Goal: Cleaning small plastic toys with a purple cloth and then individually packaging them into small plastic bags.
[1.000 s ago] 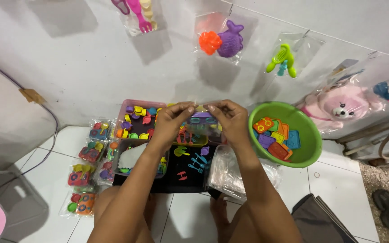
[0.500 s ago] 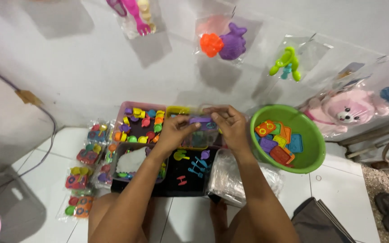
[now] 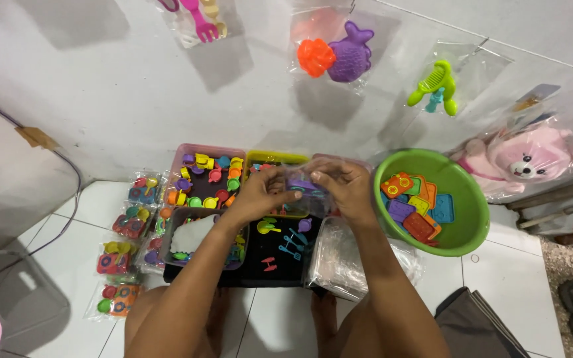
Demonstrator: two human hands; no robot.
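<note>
Left hand (image 3: 263, 193) and right hand (image 3: 341, 187) pinch one clear bag (image 3: 302, 192).
Green bowl (image 3: 462, 233) at three o'clock; pink tray (image 3: 207, 150) at nine.

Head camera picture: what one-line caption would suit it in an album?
Both hands, left hand and right hand, grip a small clear plastic bag holding a purple toy, beside a round green plastic bowl of coloured tiles.

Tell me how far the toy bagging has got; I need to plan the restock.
Done: filled packets lie in a row on the floor. In hand: left hand and right hand hold a clear bag with a purple piece inside. Left: loose toys in the pink tray and green basin.
</note>
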